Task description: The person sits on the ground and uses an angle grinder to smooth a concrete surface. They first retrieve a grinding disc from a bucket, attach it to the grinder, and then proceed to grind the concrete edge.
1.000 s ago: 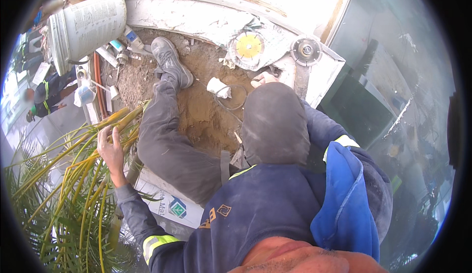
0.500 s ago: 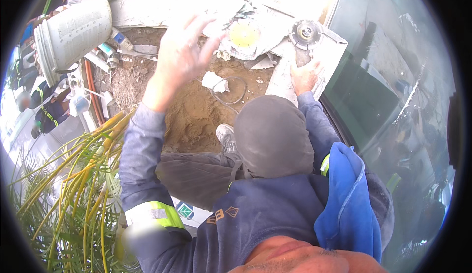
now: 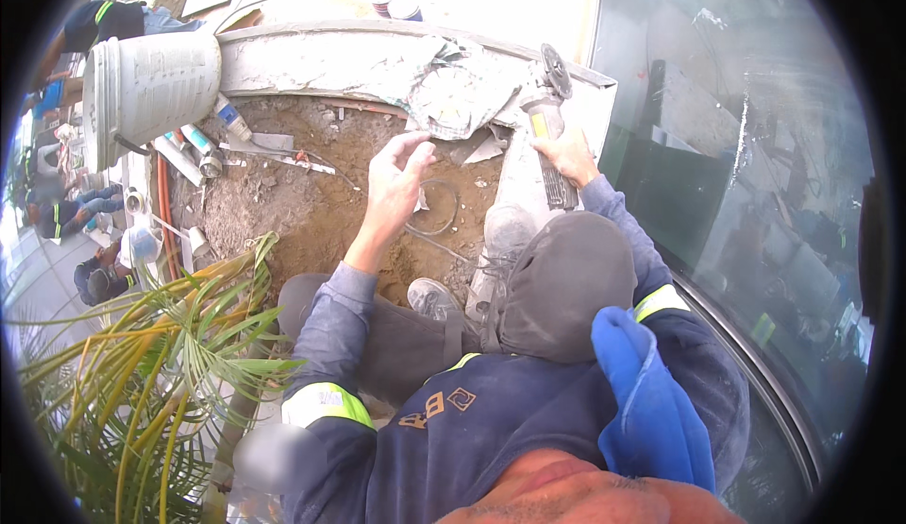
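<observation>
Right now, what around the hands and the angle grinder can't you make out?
- Head view: the right hand lies over the angle grinder; its grip on the body is hidden beneath it.
- Left hand: open over the soil, its palm faces away.
- Grinder disc: seen edge-on, its wear is too small to judge.
- Grinder's rear: covered by the raised knee.

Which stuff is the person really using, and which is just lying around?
In use:
right hand on the angle grinder
left hand reaching toward the crumpled sheet

Lying about:
white bucket
sealant tubes
wire loop
palm plant
</observation>
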`<action>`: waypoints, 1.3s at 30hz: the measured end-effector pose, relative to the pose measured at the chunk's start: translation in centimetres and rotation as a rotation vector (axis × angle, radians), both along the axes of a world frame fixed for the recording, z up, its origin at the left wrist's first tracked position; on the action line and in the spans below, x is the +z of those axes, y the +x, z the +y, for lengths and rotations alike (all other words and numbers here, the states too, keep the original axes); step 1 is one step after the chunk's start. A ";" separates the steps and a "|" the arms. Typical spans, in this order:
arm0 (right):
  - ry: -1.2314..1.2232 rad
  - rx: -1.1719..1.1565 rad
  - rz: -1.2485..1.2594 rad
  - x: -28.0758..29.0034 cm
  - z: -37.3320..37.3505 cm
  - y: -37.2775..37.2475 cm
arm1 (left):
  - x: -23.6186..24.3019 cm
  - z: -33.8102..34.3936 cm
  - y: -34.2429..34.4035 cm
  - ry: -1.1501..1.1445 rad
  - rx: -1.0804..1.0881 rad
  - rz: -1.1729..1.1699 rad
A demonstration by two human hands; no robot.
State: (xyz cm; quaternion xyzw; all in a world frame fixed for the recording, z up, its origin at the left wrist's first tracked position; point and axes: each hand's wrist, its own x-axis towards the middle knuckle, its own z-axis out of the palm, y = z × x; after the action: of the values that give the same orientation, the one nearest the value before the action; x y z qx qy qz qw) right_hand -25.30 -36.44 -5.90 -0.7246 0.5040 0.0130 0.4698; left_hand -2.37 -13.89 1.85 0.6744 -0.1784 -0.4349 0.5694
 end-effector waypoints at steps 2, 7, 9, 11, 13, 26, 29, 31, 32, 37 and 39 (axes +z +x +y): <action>0.015 0.135 -0.162 4.1 1.7 1.7 | -1.1 0.4 -0.8 0.034 0.015 0.099; 0.127 0.518 -0.362 12.2 4.1 7.1 | -2.5 0.3 -1.3 -0.098 0.097 0.438; 0.182 0.661 -0.373 15.8 5.8 10.1 | 1.4 0.1 -1.1 -0.332 0.260 0.708; 0.071 0.815 -0.448 18.6 8.4 13.2 | 2.7 1.0 0.1 -0.667 0.322 0.798; -0.121 0.902 -0.467 19.9 10.6 14.6 | 5.0 1.8 0.8 -0.906 0.397 0.858; -0.934 1.167 -0.322 31.3 18.3 24.4 | 9.0 9.1 0.4 -0.887 0.342 0.999; -0.949 1.164 -0.323 31.8 19.0 23.9 | 9.4 8.6 0.2 -0.865 0.315 1.026; -0.812 1.240 -0.408 32.2 18.3 23.4 | 9.0 8.5 0.3 -0.872 0.290 1.032; -0.746 1.293 -0.513 32.0 17.6 23.2 | 9.0 8.5 0.4 -0.875 0.274 1.044; -0.947 1.040 -0.410 32.9 17.6 22.2 | 9.3 8.5 0.6 -0.828 0.280 1.045; -0.852 1.110 -0.151 33.0 18.9 22.7 | 9.0 8.6 0.7 -0.844 0.260 1.057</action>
State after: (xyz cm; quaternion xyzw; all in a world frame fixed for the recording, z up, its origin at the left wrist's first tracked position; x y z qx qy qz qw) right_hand -2.61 -17.51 27.14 -0.9946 -0.0130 0.0020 0.1027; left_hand -1.71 -5.33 10.80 0.1080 0.0516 -0.5268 0.8415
